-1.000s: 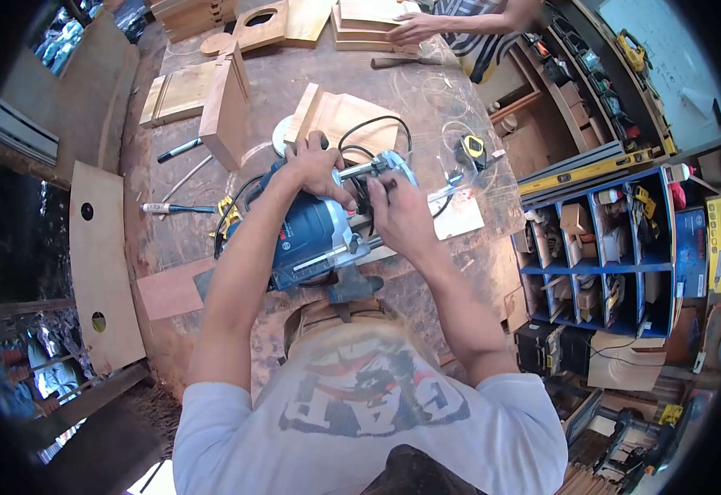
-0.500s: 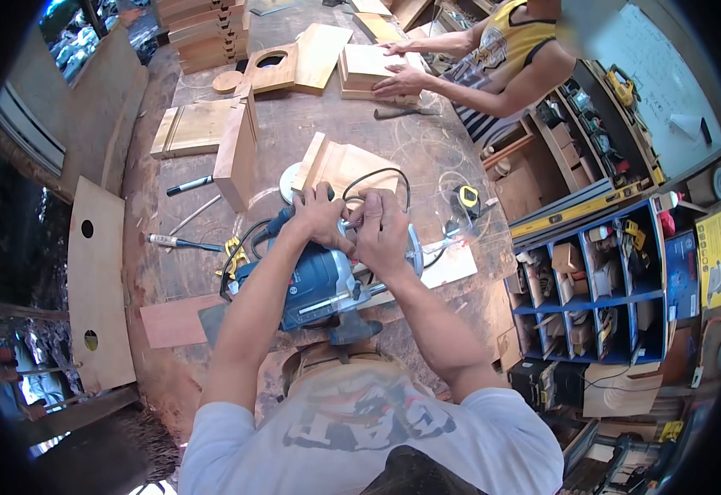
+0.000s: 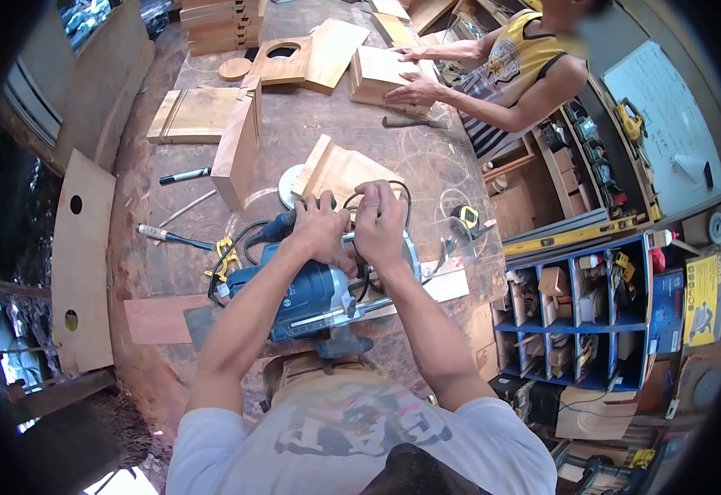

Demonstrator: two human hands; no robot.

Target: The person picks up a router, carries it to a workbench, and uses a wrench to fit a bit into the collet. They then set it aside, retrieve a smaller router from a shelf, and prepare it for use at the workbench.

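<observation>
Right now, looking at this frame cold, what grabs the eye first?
A blue router lies on its side on the workbench, the left hand and right hand clasped on its far end. At the bench's far edge a co-worker in a yellow top presses both hands on a wooden box. A blue shelf unit crammed with tools stands right.

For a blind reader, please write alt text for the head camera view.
The left hand and right hand grip the base of a blue router lying on a worn workbench. Across it, another person handles a wooden box.
</observation>
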